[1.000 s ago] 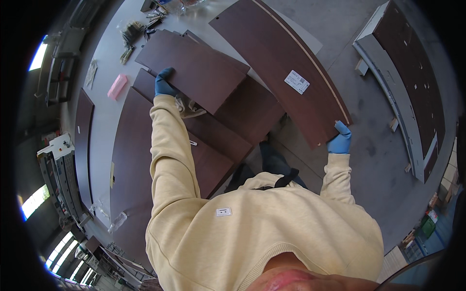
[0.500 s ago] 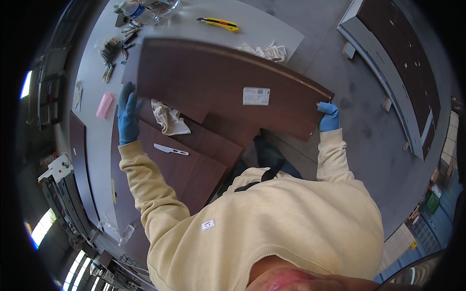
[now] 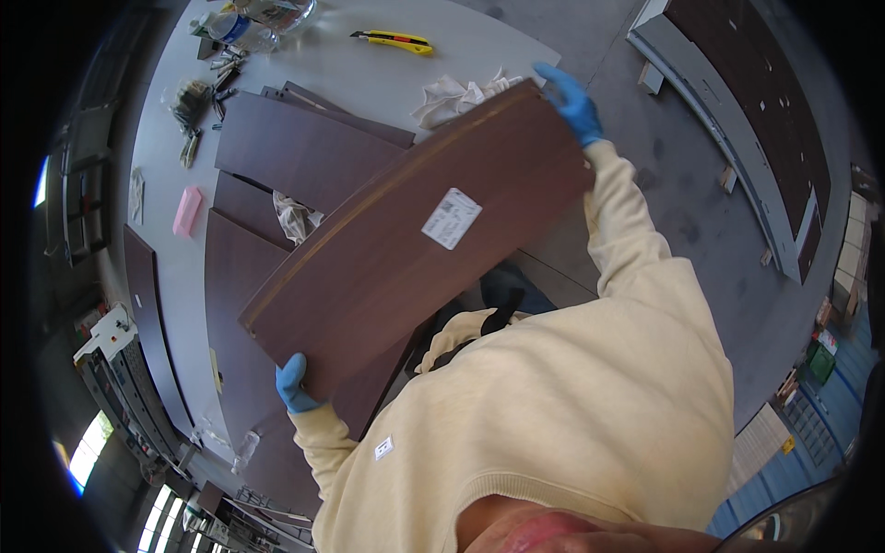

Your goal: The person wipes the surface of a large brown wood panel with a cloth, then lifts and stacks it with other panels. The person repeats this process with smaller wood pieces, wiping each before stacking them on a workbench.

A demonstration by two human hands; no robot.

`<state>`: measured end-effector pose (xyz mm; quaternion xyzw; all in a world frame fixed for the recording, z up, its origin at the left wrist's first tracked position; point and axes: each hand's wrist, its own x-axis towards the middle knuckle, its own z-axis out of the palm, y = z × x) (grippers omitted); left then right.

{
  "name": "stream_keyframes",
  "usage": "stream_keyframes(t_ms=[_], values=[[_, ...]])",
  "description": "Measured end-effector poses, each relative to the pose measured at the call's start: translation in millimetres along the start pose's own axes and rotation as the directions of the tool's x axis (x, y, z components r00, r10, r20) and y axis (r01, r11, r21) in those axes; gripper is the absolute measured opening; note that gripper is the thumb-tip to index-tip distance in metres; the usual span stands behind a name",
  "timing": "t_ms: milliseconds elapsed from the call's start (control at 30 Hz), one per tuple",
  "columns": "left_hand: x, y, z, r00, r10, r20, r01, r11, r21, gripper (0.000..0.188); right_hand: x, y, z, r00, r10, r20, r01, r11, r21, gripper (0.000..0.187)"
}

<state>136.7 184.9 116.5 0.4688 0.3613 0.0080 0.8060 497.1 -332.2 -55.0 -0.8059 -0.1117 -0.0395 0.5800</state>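
A long dark-brown wooden panel with a white label is tilted across my front, off the stacked boards at its left end. My left hand, in a blue glove, grips its near left corner with the thumb on the label face. At the far right end my right hand, gloved the same, bears against the panel's short edge, fingers reaching past the corner. Part of each hand is hidden by the panel. Under and beyond it lie more brown boards and a white cloth.
On the grey-white table lie a yellow utility knife, a crumpled white rag, a pink block, several small fittings and plastic bottles. A large panelled piece rests on blocks on the floor at right.
The panel has turned: its left end has swung toward me and its right end away. My left hand moved from beside its far left corner to grip the near one; my right hand moved farther out.
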Motion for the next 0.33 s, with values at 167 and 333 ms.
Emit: stream_keyframes(t_ms=[167, 333], values=[[-35, -12, -55, 0.994, 0.036, -0.105, -0.036, 0.999, 0.005, 0.037, 20, 31, 67, 0.891, -0.235, 0.388, 0.449, 0.568, -0.69, 0.057], [-54, -21, -76, 0.99, 0.015, -0.144, -0.025, 0.997, -0.069, 0.05, 17, 23, 95, 0.782, -0.027, 0.623, 0.566, 0.45, -0.69, 0.068]])
